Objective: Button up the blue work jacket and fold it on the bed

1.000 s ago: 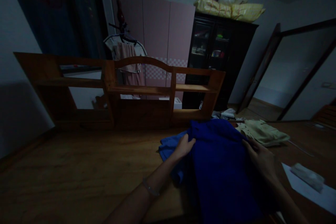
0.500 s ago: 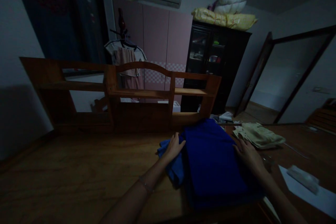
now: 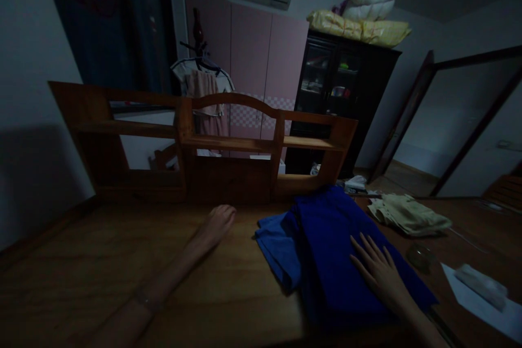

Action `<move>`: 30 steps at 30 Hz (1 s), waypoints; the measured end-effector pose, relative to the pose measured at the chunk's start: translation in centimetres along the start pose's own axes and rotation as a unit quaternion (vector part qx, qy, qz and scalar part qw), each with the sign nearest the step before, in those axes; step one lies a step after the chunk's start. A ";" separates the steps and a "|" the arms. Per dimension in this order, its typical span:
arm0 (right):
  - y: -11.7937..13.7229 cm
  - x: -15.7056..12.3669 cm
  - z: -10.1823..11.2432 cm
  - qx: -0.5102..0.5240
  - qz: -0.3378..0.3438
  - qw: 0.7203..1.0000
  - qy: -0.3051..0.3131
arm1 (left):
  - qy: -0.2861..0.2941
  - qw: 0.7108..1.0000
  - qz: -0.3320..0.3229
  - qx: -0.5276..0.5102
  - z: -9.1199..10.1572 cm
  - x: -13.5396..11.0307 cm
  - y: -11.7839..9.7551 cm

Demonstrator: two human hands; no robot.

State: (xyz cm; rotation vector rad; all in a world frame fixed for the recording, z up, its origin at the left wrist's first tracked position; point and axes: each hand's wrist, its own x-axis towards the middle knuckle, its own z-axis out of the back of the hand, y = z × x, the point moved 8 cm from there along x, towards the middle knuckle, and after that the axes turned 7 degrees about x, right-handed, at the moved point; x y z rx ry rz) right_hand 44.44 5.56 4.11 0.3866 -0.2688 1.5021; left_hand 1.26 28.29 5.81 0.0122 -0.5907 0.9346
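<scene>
A folded dark-blue cloth (image 3: 332, 250) lies at the right end of the wooden desk and reaches past its edge. My right hand (image 3: 377, 269) rests flat on it with fingers spread. Beside it, partly covered by it, is a lighter blue cloth (image 3: 279, 247). My left hand (image 3: 220, 221) is over the bare wood left of both cloths, touching neither. Its fingers are curled in and I see nothing in them.
A wooden shelf unit (image 3: 228, 144) stands along the desk's back. On the brown surface at right are a beige folded cloth (image 3: 410, 215), a small glass jar (image 3: 420, 255), a white sheet (image 3: 468, 302) and a pale packet (image 3: 481, 285).
My left hand has left the blue cloths and moved left over the desk. My right hand has slid inward onto the dark-blue cloth, whose right edge now spreads farther right. The view has shifted slightly.
</scene>
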 end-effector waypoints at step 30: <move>18.3 2.6 -4.1 0.150 0.065 0.987 -0.004 | -0.014 0.971 0.177 -0.162 1.0 -4.4 11.5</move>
